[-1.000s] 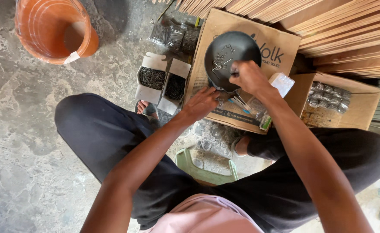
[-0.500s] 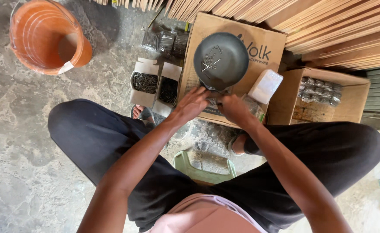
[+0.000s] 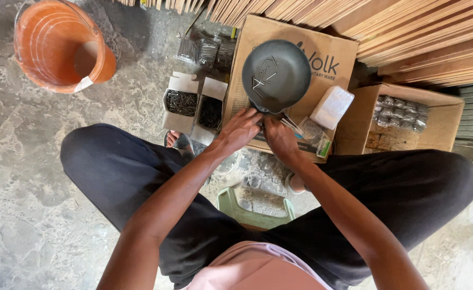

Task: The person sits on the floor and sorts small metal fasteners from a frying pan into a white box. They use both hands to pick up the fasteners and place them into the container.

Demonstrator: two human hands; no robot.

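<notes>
Both hands, left [image 3: 243,129] and right [image 3: 279,137], meet below the dark bowl [image 3: 275,75] of nails [image 3: 260,78] on the carton [image 3: 330,62], fingers apparently pinching something small between them.

— The bowl [image 3: 275,75] looks like matt dark plastic, holding thin shiny metal nails [image 3: 262,75].

— It sits on a rough brown cardboard box [image 3: 322,53]. The bucket [image 3: 59,45] is smooth orange plastic; the floor [image 3: 27,182] is mottled stone.
</notes>
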